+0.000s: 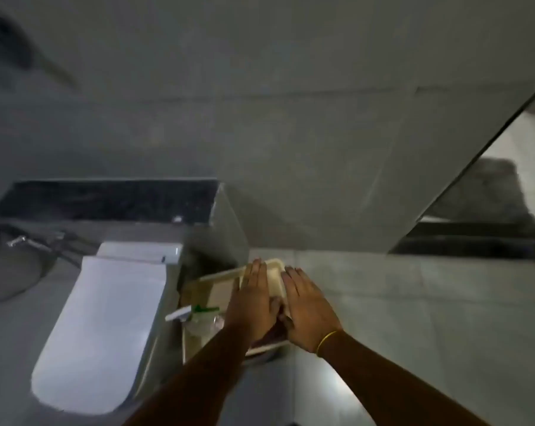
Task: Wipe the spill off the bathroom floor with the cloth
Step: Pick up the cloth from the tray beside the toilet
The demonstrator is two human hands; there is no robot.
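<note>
Both hands reach forward over a cream tray (217,279) that stands on the floor between the toilet (106,327) and the grey tiled wall (291,149). The left hand (254,299) and the right hand (306,309) lie flat, fingers extended and spread, palms down, side by side; neither grips anything. A pale, folded rectangular item (274,273), possibly the cloth, lies directly under and ahead of the fingertips, its long axis running away from the person; both hands are equally near it. Its identity cannot be confirmed. The tray also holds a white-handled item (178,313) and clear plastic wrapping (203,322). No spill can be made out on the light tiled floor (413,318), which is dim and blurred. A glass partition edge (487,149) rises at right.
</note>
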